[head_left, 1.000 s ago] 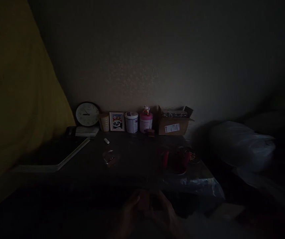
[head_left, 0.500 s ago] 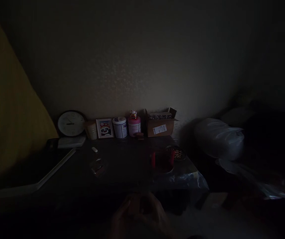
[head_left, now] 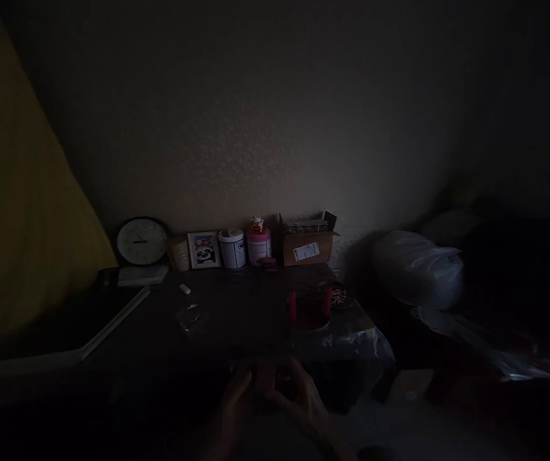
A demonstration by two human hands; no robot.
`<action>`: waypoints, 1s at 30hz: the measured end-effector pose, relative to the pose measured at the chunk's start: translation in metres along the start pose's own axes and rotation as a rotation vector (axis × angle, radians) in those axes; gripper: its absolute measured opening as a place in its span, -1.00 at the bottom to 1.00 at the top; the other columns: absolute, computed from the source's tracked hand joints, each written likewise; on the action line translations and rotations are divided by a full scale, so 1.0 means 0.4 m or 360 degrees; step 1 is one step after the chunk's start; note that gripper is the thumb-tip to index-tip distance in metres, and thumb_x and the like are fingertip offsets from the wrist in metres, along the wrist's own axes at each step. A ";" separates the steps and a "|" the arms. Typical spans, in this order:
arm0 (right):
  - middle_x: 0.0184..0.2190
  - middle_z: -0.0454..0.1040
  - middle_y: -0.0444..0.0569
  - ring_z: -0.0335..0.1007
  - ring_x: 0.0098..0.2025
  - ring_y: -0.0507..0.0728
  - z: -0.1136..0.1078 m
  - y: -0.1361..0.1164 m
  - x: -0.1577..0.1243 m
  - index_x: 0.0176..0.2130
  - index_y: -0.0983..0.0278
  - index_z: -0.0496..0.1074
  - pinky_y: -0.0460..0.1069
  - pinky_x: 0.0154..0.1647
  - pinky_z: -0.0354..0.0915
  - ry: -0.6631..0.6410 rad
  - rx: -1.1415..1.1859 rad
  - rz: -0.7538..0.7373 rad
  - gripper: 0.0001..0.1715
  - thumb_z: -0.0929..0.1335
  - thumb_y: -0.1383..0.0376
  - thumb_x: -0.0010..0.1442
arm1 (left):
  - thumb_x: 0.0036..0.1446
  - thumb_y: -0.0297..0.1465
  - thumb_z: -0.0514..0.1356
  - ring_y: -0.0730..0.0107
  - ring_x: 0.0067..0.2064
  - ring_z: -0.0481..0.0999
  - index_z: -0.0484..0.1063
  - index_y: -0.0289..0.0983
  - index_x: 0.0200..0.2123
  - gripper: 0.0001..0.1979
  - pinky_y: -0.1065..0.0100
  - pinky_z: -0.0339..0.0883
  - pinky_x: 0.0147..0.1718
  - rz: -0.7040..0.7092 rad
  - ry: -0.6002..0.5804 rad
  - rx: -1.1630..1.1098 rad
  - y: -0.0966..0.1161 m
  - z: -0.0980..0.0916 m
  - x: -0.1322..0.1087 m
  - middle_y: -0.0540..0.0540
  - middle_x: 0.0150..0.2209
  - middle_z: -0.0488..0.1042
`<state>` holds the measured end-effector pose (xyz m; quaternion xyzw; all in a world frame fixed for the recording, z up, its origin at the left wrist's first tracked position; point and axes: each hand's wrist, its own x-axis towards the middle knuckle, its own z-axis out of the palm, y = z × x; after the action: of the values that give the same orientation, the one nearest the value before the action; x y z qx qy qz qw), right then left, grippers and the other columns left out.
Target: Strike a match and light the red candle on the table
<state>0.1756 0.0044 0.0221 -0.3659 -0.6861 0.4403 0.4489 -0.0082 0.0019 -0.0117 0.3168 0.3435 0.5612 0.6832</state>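
The room is very dark. My left hand [head_left: 234, 400] and my right hand [head_left: 303, 394] meet low in the middle, just before the near edge of a dark table [head_left: 241, 320]. Their fingers curl round a small reddish thing [head_left: 266, 378] held between them; I cannot make out what it is. On the table beyond the hands stand red cylinders [head_left: 309, 307] on a round dish, and a small clear wrapper [head_left: 189, 317] lies to the left.
Along the wall stand a round clock [head_left: 141, 241], a small framed picture [head_left: 203, 250], a white tub [head_left: 232, 248], a pink tub [head_left: 258, 245] and an open cardboard box [head_left: 307, 243]. A flat board [head_left: 106, 323] lies left, yellow fabric [head_left: 20, 218] beside it, a white bag [head_left: 416, 269] right.
The view has swung slightly, so the table things sit further left than a second ago. My hands have risen a little in the frame and stay together round the small thing.
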 end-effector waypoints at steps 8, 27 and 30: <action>-0.05 0.51 0.01 0.48 -0.02 0.19 0.006 -0.005 0.003 -0.01 0.22 0.39 0.02 -0.03 0.38 0.0029 -0.0095 0.0009 -0.56 0.42 0.11 0.16 | -0.24 -0.26 0.44 -0.03 0.01 0.52 0.59 -0.16 -0.26 -0.64 0.00 0.22 0.12 0.0114 0.0154 0.0303 0.022 0.028 0.012 -0.12 -0.16 0.63; -0.02 0.52 0.02 0.44 0.03 0.21 0.012 0.001 0.009 -0.01 0.21 0.41 0.06 0.05 0.32 0.0008 0.0091 0.0054 -0.58 0.40 0.10 0.18 | -0.05 -0.25 0.37 0.14 -0.11 0.54 0.53 -0.21 -0.20 -0.68 0.17 0.31 -0.07 0.0197 0.0237 0.0384 0.038 0.051 -0.018 -0.11 -0.21 0.61; -0.14 0.55 -0.02 0.46 -0.04 0.17 -0.001 0.005 0.014 -0.09 0.22 0.44 0.02 0.00 0.32 0.0146 0.0330 0.0053 -0.66 0.40 0.10 0.18 | 0.03 -0.31 0.32 0.19 -0.08 0.53 0.55 -0.19 -0.23 -0.80 0.21 0.33 -0.05 0.0244 0.0152 0.0210 0.024 0.033 -0.002 -0.08 -0.19 0.60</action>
<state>0.1742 0.0103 0.0218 -0.3485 -0.6094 0.4992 0.5079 -0.0026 0.0019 0.0039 0.3594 0.3866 0.6025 0.5987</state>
